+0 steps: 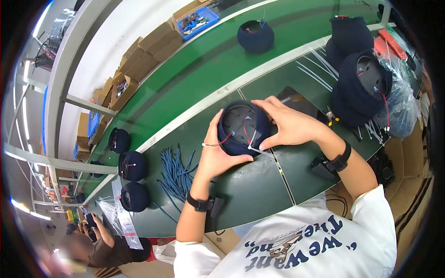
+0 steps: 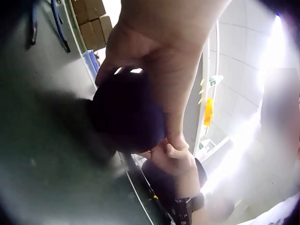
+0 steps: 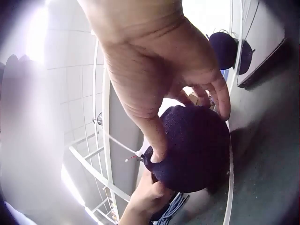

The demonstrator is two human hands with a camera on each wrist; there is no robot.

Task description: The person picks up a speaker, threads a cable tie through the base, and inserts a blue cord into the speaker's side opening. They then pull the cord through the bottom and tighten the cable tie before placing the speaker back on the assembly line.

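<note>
Between both hands is a round navy fabric-covered shell point(image 1: 244, 127), its hollow black inside facing up in the head view. Thin red wires with small white connectors lie in the opening. My left hand point(image 1: 217, 157) grips the shell's left side, thumb along the near rim. On the other side my right hand point(image 1: 292, 124) holds it, fingers curved over the far edge and thumb at the near right rim. A white cable tie point(image 3: 123, 144) sticks out from the rim beside the right thumb. In the left wrist view the shell point(image 2: 129, 112) looks dark and hides the left fingertips.
Blue cords point(image 1: 177, 169) lie left of the hands. More navy shells point(image 1: 133, 166) stand at the left, others point(image 1: 359, 88) are stacked at the right near loose white cable ties point(image 1: 320, 65). Yellow-handled cutters point(image 1: 330, 118) lie right. A person point(image 1: 104, 241) sits at the far left.
</note>
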